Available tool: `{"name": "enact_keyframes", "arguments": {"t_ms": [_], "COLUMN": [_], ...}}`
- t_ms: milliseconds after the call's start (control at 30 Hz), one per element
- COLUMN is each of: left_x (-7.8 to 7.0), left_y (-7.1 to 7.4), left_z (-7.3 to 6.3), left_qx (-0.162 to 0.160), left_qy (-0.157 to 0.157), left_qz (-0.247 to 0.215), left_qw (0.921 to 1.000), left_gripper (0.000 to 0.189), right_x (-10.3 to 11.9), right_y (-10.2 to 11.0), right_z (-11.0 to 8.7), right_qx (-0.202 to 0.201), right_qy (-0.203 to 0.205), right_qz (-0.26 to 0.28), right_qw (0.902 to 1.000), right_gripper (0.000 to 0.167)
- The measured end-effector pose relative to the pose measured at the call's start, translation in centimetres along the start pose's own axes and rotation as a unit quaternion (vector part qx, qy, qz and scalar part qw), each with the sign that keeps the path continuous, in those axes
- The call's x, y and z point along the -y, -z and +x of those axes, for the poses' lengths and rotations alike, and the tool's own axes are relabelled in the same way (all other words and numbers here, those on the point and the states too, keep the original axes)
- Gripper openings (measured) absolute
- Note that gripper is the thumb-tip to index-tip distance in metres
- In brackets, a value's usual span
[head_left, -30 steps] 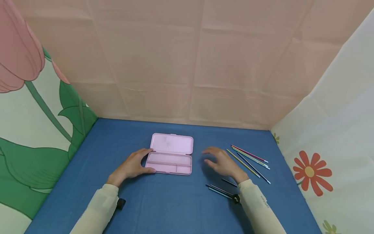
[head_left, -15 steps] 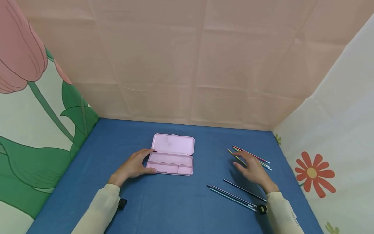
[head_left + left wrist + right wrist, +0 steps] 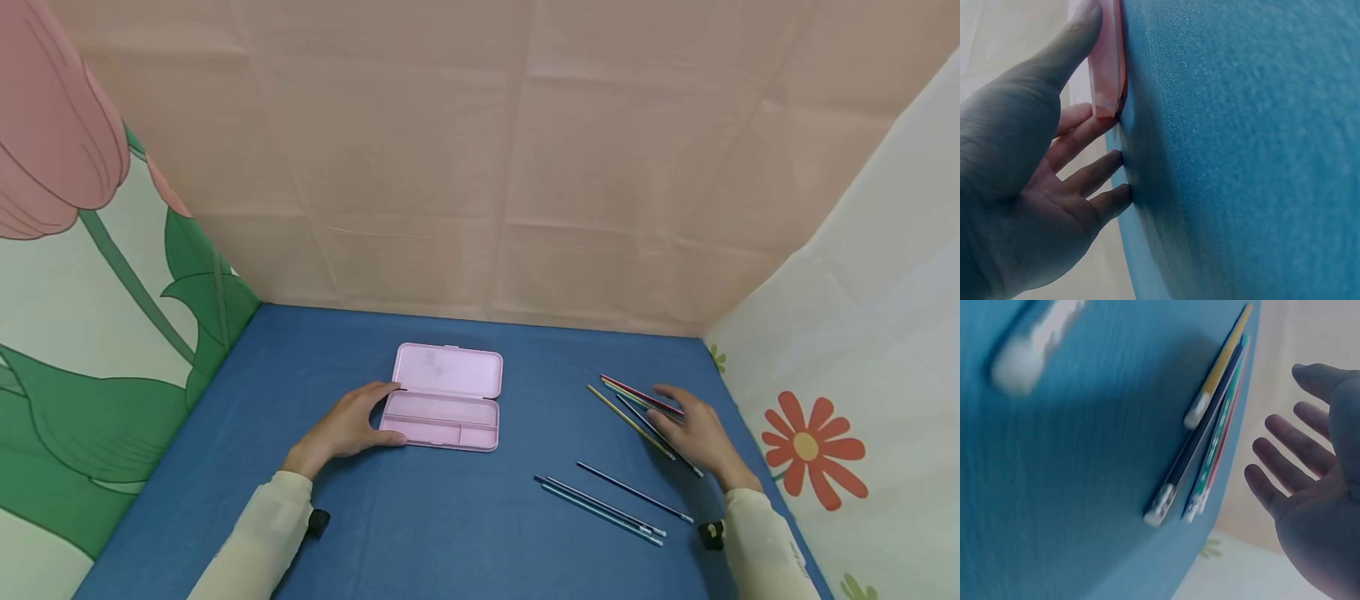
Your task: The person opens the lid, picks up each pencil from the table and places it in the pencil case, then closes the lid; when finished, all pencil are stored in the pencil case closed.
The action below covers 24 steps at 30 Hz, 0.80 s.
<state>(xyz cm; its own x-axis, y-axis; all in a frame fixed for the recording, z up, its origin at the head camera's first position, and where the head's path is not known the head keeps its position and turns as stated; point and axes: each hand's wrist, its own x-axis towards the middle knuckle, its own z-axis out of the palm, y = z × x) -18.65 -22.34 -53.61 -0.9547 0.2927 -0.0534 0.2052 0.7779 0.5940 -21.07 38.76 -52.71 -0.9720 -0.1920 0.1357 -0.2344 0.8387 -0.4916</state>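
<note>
A pink pencil case (image 3: pixel 447 371) lies opened flat on the blue table, its divided tray towards me. My left hand (image 3: pixel 347 427) holds its left end, thumb at the front edge and forefinger near the hinge; the left wrist view shows the thumb against the case wall (image 3: pixel 1108 69). My right hand (image 3: pixel 699 435) is spread over a loose group of pencils at the right, holding none. In that group are a yellow pencil (image 3: pixel 628 420), a dark pencil (image 3: pixel 1186 456), a green pencil (image 3: pixel 1215 440) and a red pencil (image 3: pixel 633 391), the last partly hidden by the hand.
Nearer me lie several dark and bluish pencils (image 3: pixel 600 506), roughly parallel, beside the right wrist. A peach cloth wall (image 3: pixel 480 167) rises behind the table. Printed cloths with a tulip (image 3: pixel 60 125) and flowers (image 3: pixel 808 447) flank it.
My right hand has moved right, past the yellow pencil, to above the right part of the pencil group. The nearer pencils have come into full view. My left hand stays at the pencil case.
</note>
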Motion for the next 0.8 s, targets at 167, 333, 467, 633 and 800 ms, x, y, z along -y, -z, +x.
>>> {"name": "enact_keyframes", "arguments": {"t_ms": [167, 333, 467, 633, 800], "left_x": [-0.1, -0.2, -0.2, -0.1, 0.0], "left_y": [0.1, 0.0, -0.1, 0.0, -0.1], "left_z": [-0.1, -0.1, -0.1, -0.1, -0.1], "left_qx": [0.001, 0.004, 0.006, 0.002, 0.0], "left_qy": [0.003, 0.004, 0.005, 0.009, 0.008], "left_qz": [-0.003, -0.006, -0.008, -0.007, -0.007], "left_qw": [1.0, 1.0, 0.9999, 0.9999, 0.9999], "left_gripper": [0.1, 0.101, 0.101, 0.101, 0.101], "right_x": [-1.4, -2.8, -3.6, -4.2, -4.5], "right_y": [0.5, 0.5, 0.5, 0.5, 0.4], "right_z": [0.4, 0.7, 0.8, 0.9, 1.1], "right_qx": [0.004, -0.002, 0.006, 0.015, 0.012], "right_qy": [-0.012, -0.011, -0.024, -0.034, -0.044], "right_qz": [-0.004, -0.01, -0.013, -0.01, -0.012], "right_qw": [0.9999, 0.9999, 0.9996, 0.9992, 0.9989], "right_gripper": [0.05, 0.045, 0.043, 0.038, 0.034]}}
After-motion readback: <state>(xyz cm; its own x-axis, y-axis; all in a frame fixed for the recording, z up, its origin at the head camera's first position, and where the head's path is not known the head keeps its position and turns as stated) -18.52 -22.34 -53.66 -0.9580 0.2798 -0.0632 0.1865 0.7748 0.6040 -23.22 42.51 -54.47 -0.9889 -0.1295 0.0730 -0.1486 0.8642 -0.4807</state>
